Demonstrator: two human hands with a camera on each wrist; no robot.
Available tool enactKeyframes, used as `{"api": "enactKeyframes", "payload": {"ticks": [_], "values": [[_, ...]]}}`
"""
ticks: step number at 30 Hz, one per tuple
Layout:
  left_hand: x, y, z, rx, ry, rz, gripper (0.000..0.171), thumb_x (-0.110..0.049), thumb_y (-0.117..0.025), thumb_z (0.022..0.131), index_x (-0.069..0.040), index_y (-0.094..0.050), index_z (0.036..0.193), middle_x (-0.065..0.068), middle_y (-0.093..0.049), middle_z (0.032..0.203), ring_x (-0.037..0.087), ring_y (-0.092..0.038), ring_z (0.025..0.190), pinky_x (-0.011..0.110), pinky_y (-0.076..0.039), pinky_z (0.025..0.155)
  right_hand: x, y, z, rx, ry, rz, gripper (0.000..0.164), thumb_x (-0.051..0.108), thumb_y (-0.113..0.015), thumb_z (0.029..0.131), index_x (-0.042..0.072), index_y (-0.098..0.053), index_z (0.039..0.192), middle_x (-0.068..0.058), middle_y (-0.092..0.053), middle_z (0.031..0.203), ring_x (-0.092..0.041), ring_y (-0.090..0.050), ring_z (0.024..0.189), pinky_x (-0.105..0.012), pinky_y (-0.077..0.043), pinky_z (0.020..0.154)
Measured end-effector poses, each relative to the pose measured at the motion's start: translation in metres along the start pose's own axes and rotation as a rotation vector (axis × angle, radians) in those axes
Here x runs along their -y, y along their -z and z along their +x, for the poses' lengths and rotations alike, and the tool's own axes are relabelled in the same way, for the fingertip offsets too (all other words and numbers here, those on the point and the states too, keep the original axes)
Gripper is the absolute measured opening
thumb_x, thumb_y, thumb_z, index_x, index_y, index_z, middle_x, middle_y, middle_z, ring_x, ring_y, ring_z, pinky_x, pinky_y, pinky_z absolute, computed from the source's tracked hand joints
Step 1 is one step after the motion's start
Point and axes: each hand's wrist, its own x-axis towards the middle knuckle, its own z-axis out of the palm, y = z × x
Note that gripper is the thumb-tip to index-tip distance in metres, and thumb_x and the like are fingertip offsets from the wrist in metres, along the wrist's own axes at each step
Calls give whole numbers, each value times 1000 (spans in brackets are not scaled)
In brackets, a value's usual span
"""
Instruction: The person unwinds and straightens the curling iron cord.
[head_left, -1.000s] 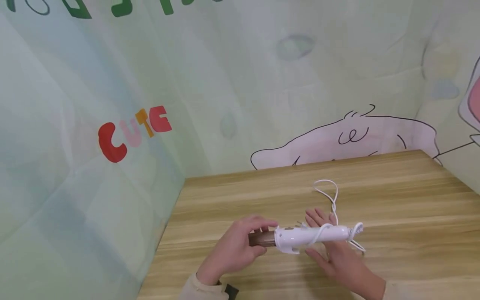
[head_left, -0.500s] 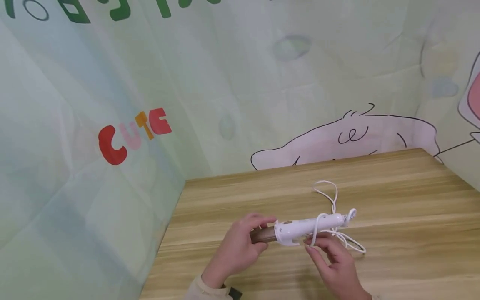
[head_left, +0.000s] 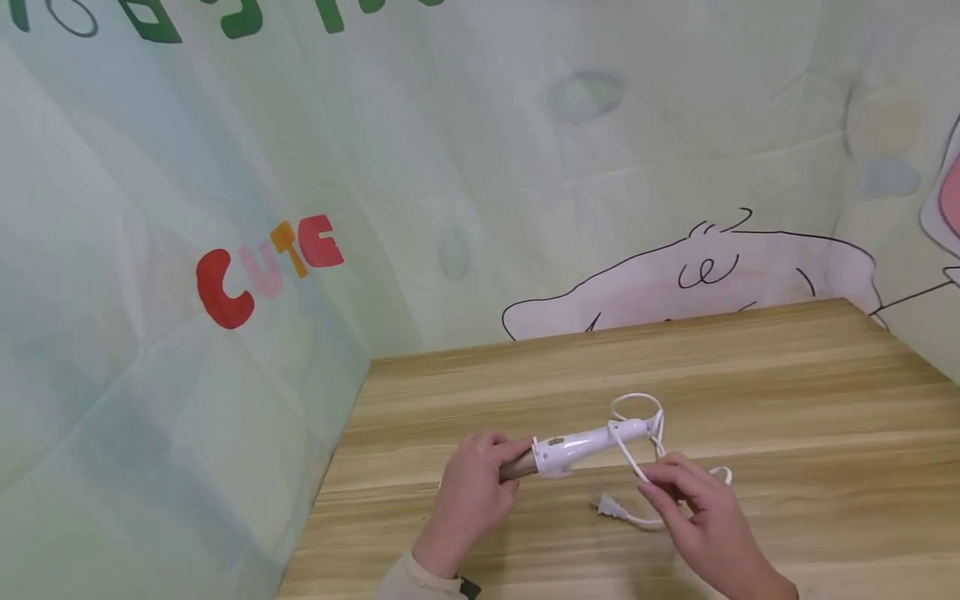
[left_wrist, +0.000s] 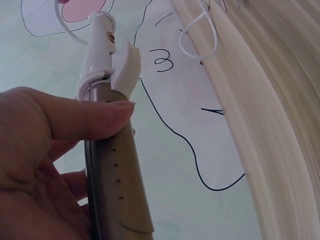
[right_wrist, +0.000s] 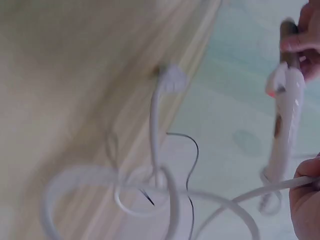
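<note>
A curling iron [head_left: 577,450] with a white handle and a brown barrel is held up over the table, handle end pointing right. My left hand [head_left: 472,492] grips it by the barrel [left_wrist: 120,170], thumb along one side near the clamp lever [left_wrist: 126,70]. Its white cord [head_left: 628,457] still loops around the handle. My right hand [head_left: 705,521] pinches a stretch of that cord between thumb and fingers, right of and below the handle. From the cord's other end the white plug [head_left: 609,506] dangles left of my right hand, as the right wrist view shows too.
Under both hands is a wood-grain table [head_left: 465,392]. A cloth backdrop [head_left: 450,167] with printed letters and a drawn animal stands behind it and along the left side. Loose cord loops [head_left: 637,396] spread past the handle's end.
My right hand went from spread under the handle to pinching the cord, drawing a strand away from the handle. The plug now dangles free. The curling iron shifted slightly left and its handle end tilted up.
</note>
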Motion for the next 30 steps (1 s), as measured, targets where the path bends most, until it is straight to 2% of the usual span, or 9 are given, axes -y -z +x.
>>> {"api": "enactKeyframes", "payload": {"ticks": [4,6,11,14,15,18,24,28,30], "values": [[2,-1,-4,56,-21,44,53,8,-76,63,-16,-78,110,4,-71,95,25,-64,88,44,-53,74,-3,13,15,39,64,-72,10,12,-64,97,5,-70,96,2,-58,85,-1,-46,66,-12,-36,52],[3,-1,-6,92,-21,45,54,9,-75,63,-17,-78,110,3,-71,94,23,-63,87,43,-52,74,-4,19,23,73,60,-109,5,5,-66,94,5,-70,95,4,-57,85,1,-43,64,-12,-35,52],[4,2,-9,182,-54,43,55,9,-73,64,-22,-79,109,-5,-70,90,14,-59,81,36,-50,71,-7,31,34,152,22,-182,23,-11,-68,83,9,-69,94,7,-57,85,2,-41,63,-11,-35,54],[6,3,-12,252,-86,18,56,10,-72,65,-26,-79,107,-11,-68,86,9,-56,77,30,-48,67,-15,34,36,165,51,-175,20,-10,-68,85,7,-70,94,4,-59,85,2,-40,60,-11,-35,52],[6,4,-14,281,-88,-3,56,11,-72,65,-26,-79,107,-13,-68,86,8,-55,77,29,-47,67,-19,35,35,169,62,-173,13,-5,-66,89,7,-70,95,4,-59,85,2,-40,60,-10,-34,51],[8,4,-15,354,-116,-101,57,12,-72,66,-25,-79,109,-17,-68,92,3,-55,82,23,-46,71,-30,38,35,156,67,-175,12,-5,-67,89,6,-71,94,4,-59,84,1,-41,59,-11,-34,50],[14,6,-18,412,-209,-373,55,10,-78,67,-14,-75,116,-12,-68,104,-2,-57,90,17,-47,78,-46,38,27,187,25,-181,37,-21,-70,72,10,-71,92,10,-58,83,1,-42,59,-12,-35,51],[14,10,-20,390,-102,-533,54,13,-78,70,-9,-74,118,-11,-67,102,3,-59,91,23,-50,79,-51,29,12,308,22,-239,35,-16,-73,71,12,-69,91,13,-55,82,2,-44,66,-14,-39,54],[13,10,-20,364,-45,-548,53,14,-78,71,-10,-74,118,-12,-67,101,4,-59,91,25,-50,81,-51,25,5,382,38,-281,34,-11,-77,67,14,-68,89,13,-54,83,0,-47,71,-18,-42,57]]}}
